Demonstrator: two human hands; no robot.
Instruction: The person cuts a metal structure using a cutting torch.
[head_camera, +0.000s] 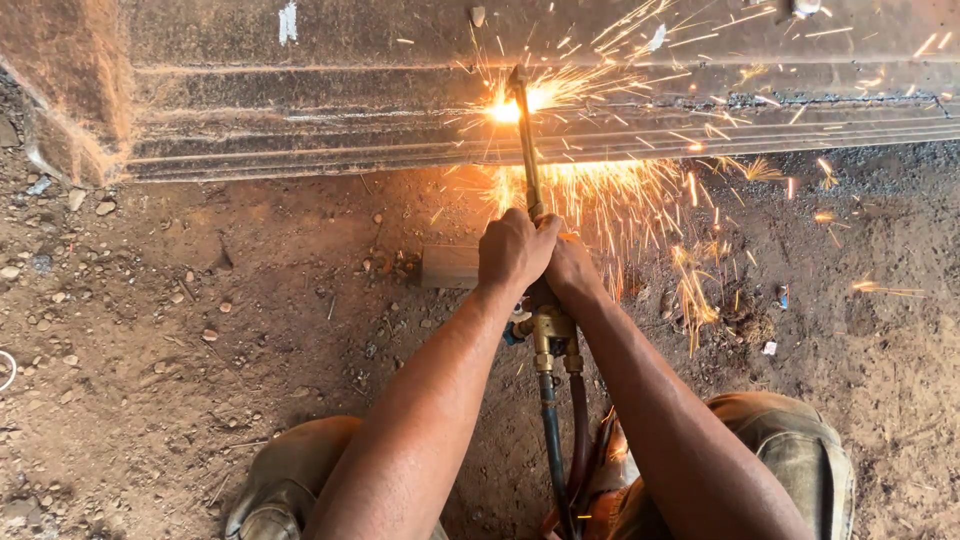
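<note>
Fingers (520, 232) clamp torch (527, 150) over dirt ground (200, 330), sparking steel beam (300, 110).

Bare brown dirt ground (200, 330) strewn with small stones (105, 208), darker gravel (880, 165) at right, in daylight.

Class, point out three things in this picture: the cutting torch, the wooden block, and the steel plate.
cutting torch (527, 150), head view, brass tube.
wooden block (449, 267), head view, top face.
steel plate (300, 110), head view, rusty side.
</note>
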